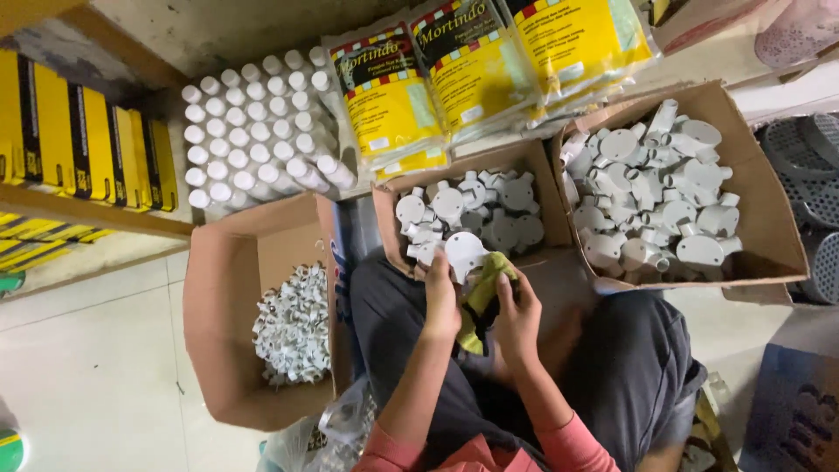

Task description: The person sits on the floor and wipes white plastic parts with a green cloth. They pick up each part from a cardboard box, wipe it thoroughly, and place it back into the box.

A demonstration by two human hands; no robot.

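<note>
Pink sleeves (559, 447) sit lowest in the view, forearms reaching forward over dark trousers (612, 367); person seated on a pale tiled floor (96, 367).

Large open cardboard box (769, 218) at right, heaped with white plastic conduit junction boxes (651, 197), round-bodied with short tube outlets. Second cardboard box (229, 350) at left on the floor, a pile of small white pipe clips (293, 328) against its right wall. Smaller cardboard box (384, 223) between the two, just beyond the knees, holding more white round junction boxes (476, 210).

Block of white pipe ends (253, 131), stacked in rows, stands behind the left box. Yellow printed packets (476, 65) in clear wrap lie fanned out behind the middle box. Yellow and black cartons (83, 144) upright on a shelf at far left. Grey perforated footwear (808, 166) at the right edge.

Left hand (441, 301) closed around the stem of one white junction box (463, 252), round face held up, just at the near rim of the middle box. Right hand (517, 316) gripping a yellow-green cloth (486, 293), fingers curled over it; cloth touches the lower edge of the held junction box and hangs down between both hands over the lap.
</note>
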